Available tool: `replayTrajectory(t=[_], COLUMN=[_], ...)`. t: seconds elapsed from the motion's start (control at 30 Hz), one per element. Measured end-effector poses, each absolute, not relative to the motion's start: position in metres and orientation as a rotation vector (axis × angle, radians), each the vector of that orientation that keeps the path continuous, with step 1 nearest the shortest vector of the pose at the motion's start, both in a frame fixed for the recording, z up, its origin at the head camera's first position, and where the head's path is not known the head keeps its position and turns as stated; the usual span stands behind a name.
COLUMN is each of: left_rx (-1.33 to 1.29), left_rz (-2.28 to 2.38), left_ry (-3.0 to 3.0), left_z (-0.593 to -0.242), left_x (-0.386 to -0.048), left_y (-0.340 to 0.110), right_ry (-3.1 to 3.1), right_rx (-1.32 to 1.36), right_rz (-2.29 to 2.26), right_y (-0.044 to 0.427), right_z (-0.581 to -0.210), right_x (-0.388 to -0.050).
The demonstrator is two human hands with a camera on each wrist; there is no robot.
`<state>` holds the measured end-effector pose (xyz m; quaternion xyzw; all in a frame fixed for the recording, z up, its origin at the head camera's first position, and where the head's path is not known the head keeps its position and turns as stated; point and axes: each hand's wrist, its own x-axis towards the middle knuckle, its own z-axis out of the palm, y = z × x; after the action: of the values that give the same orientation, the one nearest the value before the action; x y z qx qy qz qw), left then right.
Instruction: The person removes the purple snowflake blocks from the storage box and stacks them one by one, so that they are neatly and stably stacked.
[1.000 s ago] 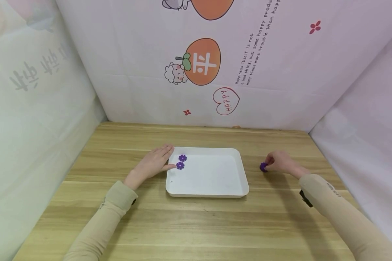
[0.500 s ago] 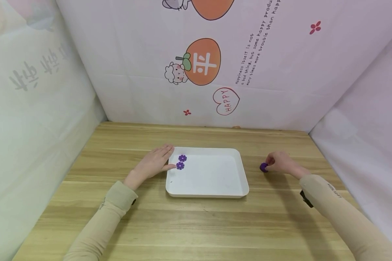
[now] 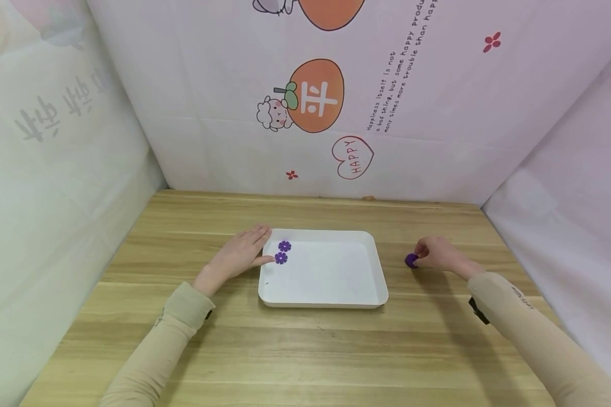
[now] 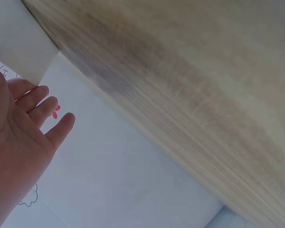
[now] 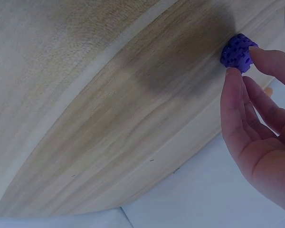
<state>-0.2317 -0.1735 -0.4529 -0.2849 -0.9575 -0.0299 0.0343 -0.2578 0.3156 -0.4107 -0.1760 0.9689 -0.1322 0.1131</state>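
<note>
In the head view my left hand point(image 3: 237, 252) rests at the left edge of a white tray point(image 3: 331, 305), fingers fairly straight along the rim and thumb reaching over the inside. In the left wrist view the fingers point(image 4: 43, 111) touch the tray's edge point(image 4: 19, 38). Two purple snowflake discs point(image 3: 284, 246) lie flat near the tray's left wall, beside the thumb. Right of the tray, my right hand point(image 3: 438, 253) pinches a short stack of purple snowflake discs point(image 5: 237, 52) between thumb and fingertips, low over the table. How many discs are stacked is unclear.
The wooden table point(image 3: 305, 356) stretches around the tray, with its surface between the tray and the right hand. A printed white cloth point(image 3: 224, 158) hangs at the back, and plain-looking cloth walls point(image 3: 565, 169) stand at both sides.
</note>
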Motion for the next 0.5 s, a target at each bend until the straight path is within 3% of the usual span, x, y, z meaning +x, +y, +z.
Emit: replayTrajectory(t=[0.5], left_rx=[-0.877], left_rz=[-0.128], left_ry=[-2.947], left_z=[-0.452], left_x=[-0.231], left_y=[-0.174], right_ry=[2.859], right_rx=[-0.581], right_rz=[-0.348], right_y=[0.294], right_z=[-0.391], right_x=[-0.262])
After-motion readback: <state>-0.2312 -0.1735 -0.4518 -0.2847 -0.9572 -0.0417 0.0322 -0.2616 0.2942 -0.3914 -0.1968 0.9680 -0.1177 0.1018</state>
